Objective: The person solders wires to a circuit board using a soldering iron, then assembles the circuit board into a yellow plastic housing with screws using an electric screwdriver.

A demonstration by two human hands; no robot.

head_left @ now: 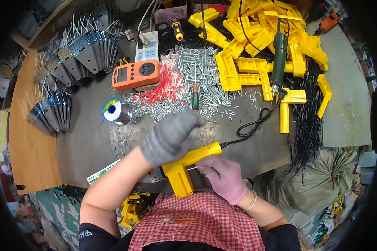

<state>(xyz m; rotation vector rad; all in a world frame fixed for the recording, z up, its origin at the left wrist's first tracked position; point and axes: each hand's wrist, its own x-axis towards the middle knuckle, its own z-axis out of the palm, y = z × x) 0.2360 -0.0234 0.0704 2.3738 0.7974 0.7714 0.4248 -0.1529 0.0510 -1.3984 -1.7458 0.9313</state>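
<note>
My left hand, in a grey knitted glove, reaches over a yellow pistol-shaped plastic housing. Its fingers are curled just short of the screw pile, and what they may hold is hidden. In a pink glove, my right hand pinches a thin silver screw at the side of the housing. A black power cord runs out of the housing's handle end. Beyond my left fingertips stands a green-handled screwdriver among long silver screws.
Yellow housing halves are heaped at the back right, with a green electric screwdriver hanging before them. An orange meter, a solder spool and metal plates with wires stand left. Black cables drape at right.
</note>
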